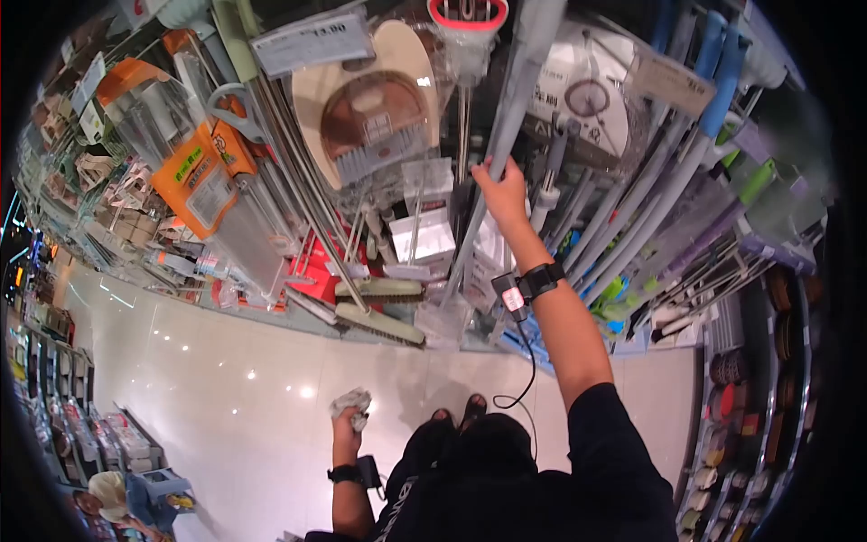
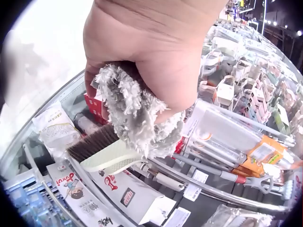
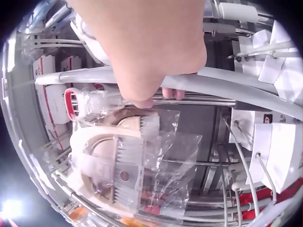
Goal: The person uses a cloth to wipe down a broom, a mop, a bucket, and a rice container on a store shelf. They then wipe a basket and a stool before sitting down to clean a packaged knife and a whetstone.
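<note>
A long light grey pole runs down through the rack at the upper middle of the head view. My right hand grips it partway along, with thumb and fingertips curled round. In the right wrist view the grey pole crosses under the hand, beside a bagged dustpan and brush set. Low at my other side, my left hand holds a bunched, fluffy grey-white cloth. The left wrist view shows the cloth squeezed between thumb and fingers, overlapping a pale green brush.
Orange-labelled packages hang at left, and blue-ended poles stand at right. Metal hooks with price tags stick out among the goods. Shelves line the right edge. Another person is at lower left.
</note>
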Action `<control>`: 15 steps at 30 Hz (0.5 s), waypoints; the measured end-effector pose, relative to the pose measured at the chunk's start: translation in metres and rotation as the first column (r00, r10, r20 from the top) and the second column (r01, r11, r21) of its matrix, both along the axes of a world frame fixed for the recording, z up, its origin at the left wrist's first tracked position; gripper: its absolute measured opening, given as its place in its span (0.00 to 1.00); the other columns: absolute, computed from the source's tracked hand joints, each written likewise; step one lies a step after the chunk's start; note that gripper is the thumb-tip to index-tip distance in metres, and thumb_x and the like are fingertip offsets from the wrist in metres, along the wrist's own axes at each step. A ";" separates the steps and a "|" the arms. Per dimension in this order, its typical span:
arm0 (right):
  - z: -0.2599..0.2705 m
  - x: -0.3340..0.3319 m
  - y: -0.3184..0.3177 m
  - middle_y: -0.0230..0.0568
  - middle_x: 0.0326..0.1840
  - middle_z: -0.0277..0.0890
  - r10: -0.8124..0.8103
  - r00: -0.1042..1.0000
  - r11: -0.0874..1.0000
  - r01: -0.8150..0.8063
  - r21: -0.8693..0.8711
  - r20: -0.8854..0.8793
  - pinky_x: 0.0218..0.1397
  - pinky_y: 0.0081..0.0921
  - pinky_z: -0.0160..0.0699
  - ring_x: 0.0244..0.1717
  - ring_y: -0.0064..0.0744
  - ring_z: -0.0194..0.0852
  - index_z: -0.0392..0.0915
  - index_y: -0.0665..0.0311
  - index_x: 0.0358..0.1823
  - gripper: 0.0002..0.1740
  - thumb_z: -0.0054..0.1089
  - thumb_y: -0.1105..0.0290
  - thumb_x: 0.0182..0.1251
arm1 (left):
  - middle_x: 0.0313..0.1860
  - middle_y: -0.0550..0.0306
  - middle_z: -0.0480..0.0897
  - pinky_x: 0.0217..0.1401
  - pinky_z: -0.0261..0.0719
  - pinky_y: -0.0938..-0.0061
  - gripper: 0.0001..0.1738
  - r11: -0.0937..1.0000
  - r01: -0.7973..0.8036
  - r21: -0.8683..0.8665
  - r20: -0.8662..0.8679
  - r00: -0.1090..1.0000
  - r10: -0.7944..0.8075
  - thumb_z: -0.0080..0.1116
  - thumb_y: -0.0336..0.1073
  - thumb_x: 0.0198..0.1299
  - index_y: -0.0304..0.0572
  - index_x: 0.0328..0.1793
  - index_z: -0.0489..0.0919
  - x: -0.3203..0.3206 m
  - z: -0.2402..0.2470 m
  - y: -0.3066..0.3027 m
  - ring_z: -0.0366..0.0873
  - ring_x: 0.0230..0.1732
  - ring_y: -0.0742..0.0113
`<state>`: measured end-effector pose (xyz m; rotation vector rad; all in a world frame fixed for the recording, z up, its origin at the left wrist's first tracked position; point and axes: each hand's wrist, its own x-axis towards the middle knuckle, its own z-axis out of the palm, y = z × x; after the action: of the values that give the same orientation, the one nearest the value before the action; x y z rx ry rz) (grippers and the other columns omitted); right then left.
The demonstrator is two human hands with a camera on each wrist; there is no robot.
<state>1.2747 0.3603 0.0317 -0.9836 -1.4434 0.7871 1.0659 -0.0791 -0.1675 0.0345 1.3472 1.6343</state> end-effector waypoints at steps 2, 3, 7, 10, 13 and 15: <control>-0.003 -0.009 0.010 0.43 0.31 0.76 0.074 0.953 0.996 -0.086 -0.029 -0.293 0.32 0.26 0.76 0.29 0.30 0.78 0.69 0.71 0.41 0.18 0.64 0.67 0.55 | 0.44 0.51 0.80 0.36 0.78 0.72 0.19 0.999 -0.026 0.026 -0.008 1.000 0.026 0.53 0.25 0.44 0.38 0.47 0.74 -0.005 0.005 -0.004 0.80 0.43 0.61; 0.000 -0.013 0.007 0.41 0.26 0.74 0.113 0.878 0.987 -0.153 -0.050 -0.465 0.26 0.24 0.74 0.22 0.27 0.76 0.70 0.71 0.37 0.15 0.62 0.68 0.57 | 0.43 0.51 0.80 0.36 0.78 0.72 0.20 1.000 -0.001 0.029 -0.026 1.000 0.002 0.53 0.24 0.44 0.38 0.48 0.74 -0.007 0.001 -0.010 0.80 0.43 0.61; 0.016 -0.012 -0.002 0.31 0.11 0.65 -0.005 0.951 0.973 -0.067 -0.222 -0.308 0.15 0.22 0.64 0.11 0.23 0.64 0.71 0.65 0.25 0.12 0.59 0.65 0.61 | 0.42 0.52 0.81 0.37 0.78 0.72 0.21 0.993 -0.113 0.034 0.005 0.994 0.113 0.53 0.24 0.43 0.37 0.49 0.74 -0.003 0.006 -0.028 0.80 0.41 0.60; 0.026 -0.010 -0.019 0.30 0.12 0.63 0.017 0.953 0.965 -0.094 -0.243 -0.303 0.15 0.22 0.61 0.11 0.22 0.62 0.67 0.61 0.25 0.12 0.57 0.66 0.62 | 0.42 0.52 0.81 0.37 0.77 0.71 0.21 0.995 -0.097 0.039 0.050 0.994 0.095 0.53 0.24 0.43 0.39 0.49 0.74 -0.003 -0.001 -0.035 0.80 0.41 0.60; 0.023 -0.009 -0.029 0.31 0.12 0.64 0.051 0.930 0.967 -0.138 -0.215 -0.365 0.14 0.22 0.62 0.11 0.22 0.63 0.69 0.63 0.23 0.13 0.59 0.65 0.61 | 0.43 0.52 0.81 0.37 0.77 0.71 0.22 0.995 -0.097 0.010 0.064 0.993 0.096 0.53 0.24 0.43 0.41 0.49 0.74 -0.006 -0.019 -0.039 0.80 0.41 0.60; 0.024 -0.007 -0.037 0.30 0.12 0.64 0.076 0.925 0.963 -0.166 -0.214 -0.373 0.14 0.21 0.62 0.11 0.21 0.62 0.69 0.64 0.23 0.13 0.59 0.66 0.61 | 0.43 0.51 0.81 0.37 0.77 0.70 0.22 0.998 -0.061 -0.004 0.081 0.995 0.061 0.53 0.24 0.43 0.42 0.49 0.74 -0.005 -0.016 -0.034 0.80 0.42 0.60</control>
<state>1.2682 0.3229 0.0562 -0.8774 -1.1102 1.1935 1.0605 -0.1129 -0.1832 -0.0737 1.2987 1.6686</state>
